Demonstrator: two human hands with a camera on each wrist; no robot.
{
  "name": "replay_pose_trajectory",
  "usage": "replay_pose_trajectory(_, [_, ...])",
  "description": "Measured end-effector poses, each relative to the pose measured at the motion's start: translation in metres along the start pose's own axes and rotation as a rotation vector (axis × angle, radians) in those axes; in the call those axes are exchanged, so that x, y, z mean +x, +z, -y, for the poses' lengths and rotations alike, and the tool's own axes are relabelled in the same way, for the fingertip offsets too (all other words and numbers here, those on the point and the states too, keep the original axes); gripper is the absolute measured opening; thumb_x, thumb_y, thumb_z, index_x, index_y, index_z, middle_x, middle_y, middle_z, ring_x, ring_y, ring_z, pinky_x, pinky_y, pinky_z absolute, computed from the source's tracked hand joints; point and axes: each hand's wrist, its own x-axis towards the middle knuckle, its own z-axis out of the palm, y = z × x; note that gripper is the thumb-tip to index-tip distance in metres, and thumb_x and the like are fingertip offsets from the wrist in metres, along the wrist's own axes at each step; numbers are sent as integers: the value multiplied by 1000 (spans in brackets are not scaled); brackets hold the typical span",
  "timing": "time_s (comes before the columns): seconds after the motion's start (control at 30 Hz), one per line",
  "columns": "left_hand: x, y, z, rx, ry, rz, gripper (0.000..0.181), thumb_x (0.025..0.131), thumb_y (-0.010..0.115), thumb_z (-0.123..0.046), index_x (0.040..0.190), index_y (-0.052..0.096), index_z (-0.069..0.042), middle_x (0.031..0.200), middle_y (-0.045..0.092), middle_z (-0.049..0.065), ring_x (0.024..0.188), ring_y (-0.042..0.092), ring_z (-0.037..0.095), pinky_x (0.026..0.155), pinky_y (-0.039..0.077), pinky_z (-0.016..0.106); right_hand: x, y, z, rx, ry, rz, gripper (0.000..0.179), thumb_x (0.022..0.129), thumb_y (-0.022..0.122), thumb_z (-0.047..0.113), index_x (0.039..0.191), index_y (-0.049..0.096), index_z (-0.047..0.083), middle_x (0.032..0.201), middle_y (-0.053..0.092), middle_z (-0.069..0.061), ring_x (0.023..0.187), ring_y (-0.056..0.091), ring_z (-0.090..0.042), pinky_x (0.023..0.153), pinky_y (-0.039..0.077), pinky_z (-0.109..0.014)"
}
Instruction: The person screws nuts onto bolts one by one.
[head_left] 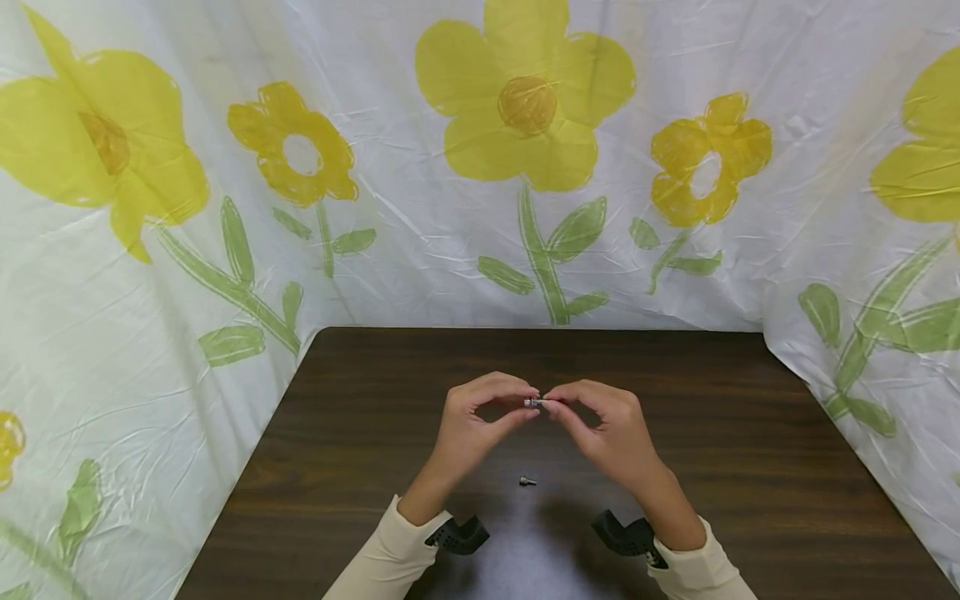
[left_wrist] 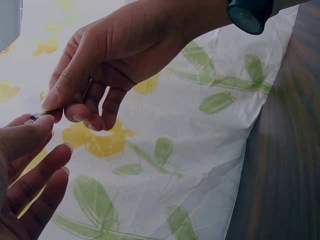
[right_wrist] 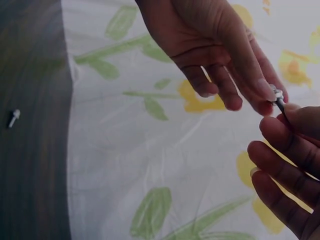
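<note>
In the head view, my left hand (head_left: 467, 423) and right hand (head_left: 624, 435) meet above the table. Between their fingertips is a small metal bolt (head_left: 533, 402), held roughly level. Thumb and forefinger of the left hand pinch its shiny head end, while those of the right hand pinch the darker shank end. The right wrist view shows the bolt (right_wrist: 279, 98) between both sets of fingers; the fingertips hide part of it. A second small bolt (head_left: 527, 481) lies on the table below the hands, also seen at the left of the right wrist view.
The dark wood-grain table (head_left: 360, 417) fills the lower part of the head view. A white curtain (head_left: 405, 275) with yellow flowers hangs behind it and along both sides. Black wrist mounts (head_left: 459, 535) sit at both cuffs, low over the table.
</note>
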Motion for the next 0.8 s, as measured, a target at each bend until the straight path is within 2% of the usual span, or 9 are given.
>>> replay_pose_trajectory(0.13, [3, -1, -5, 3, 26, -7, 28, 74, 81, 18, 96, 74, 3, 91, 72, 14, 81, 69, 19, 64, 60, 35, 0, 0, 0, -3, 5, 6, 14, 86, 78, -2, 98, 75, 6, 87, 75, -4, 74, 71, -15, 71, 57, -19])
replay_pose_trajectory(0.27, [2, 0, -8, 17, -16, -17, 21, 77, 80, 14, 93, 74, 2, 86, 72, 12, 75, 67, 15, 62, 59, 34, 0, 0, 0, -5, 6, 9, 18, 83, 79, -5, 97, 75, 6, 87, 75, -4, 73, 71, -15, 70, 56, -19])
replay_pose_trajectory(0.37, [2, 0, -10, 24, -71, -29, 12, 81, 78, 12, 83, 74, 1, 78, 71, 12, 69, 66, 14, 61, 58, 31, 0, 1, 1, -7, 5, 7, 6, 91, 77, 7, 97, 75, 6, 86, 74, -3, 72, 70, -14, 68, 56, -19])
replay_pose_trajectory(0.47, [2, 1, -10, 28, -134, -47, 19, 86, 73, 10, 70, 71, 0, 69, 69, 12, 65, 66, 18, 63, 56, 27, 0, 1, 1, -15, 12, 2, 17, 97, 71, 22, 96, 75, 6, 85, 74, -3, 71, 69, -13, 67, 56, -19])
replay_pose_trajectory(0.53, [0, 1, -8, 19, -164, -57, 23, 89, 70, 10, 67, 69, 1, 67, 68, 13, 62, 65, 23, 63, 56, 28, 1, 1, 1, -19, 16, -2, 23, 99, 68, 28, 95, 75, 6, 85, 74, -3, 71, 69, -13, 67, 56, -20])
replay_pose_trajectory(0.6, [-2, 2, -1, 15, -193, -69, 19, 90, 70, 9, 72, 70, 1, 67, 68, 14, 61, 66, 27, 62, 55, 30, 1, 1, 1, -18, 20, -4, 21, 98, 69, 26, 95, 75, 6, 84, 74, -2, 71, 69, -13, 67, 56, -20])
replay_pose_trajectory(0.67, [-5, 1, 6, 10, -204, -81, 10, 87, 73, 10, 84, 72, 0, 73, 70, 14, 62, 67, 27, 61, 56, 32, 1, 1, 2, -15, 22, -3, 16, 97, 71, 21, 95, 75, 6, 84, 74, -2, 71, 69, -13, 68, 56, -20])
replay_pose_trajectory(0.7, [-7, 1, 10, 8, -203, -86, 13, 85, 75, 11, 92, 72, 0, 76, 71, 15, 64, 68, 26, 61, 57, 33, 1, 1, 2, -12, 23, -3, 11, 96, 73, 17, 96, 75, 6, 84, 74, -2, 71, 69, -13, 68, 56, -20])
replay_pose_trajectory(0.8, [-9, 0, 17, 9, -185, -90, 37, 78, 82, 11, 109, 71, -3, 87, 73, 13, 69, 71, 23, 62, 58, 33, 0, 0, 2, -11, 28, -1, 5, 93, 75, 11, 96, 75, 6, 85, 74, -2, 72, 70, -13, 68, 56, -21])
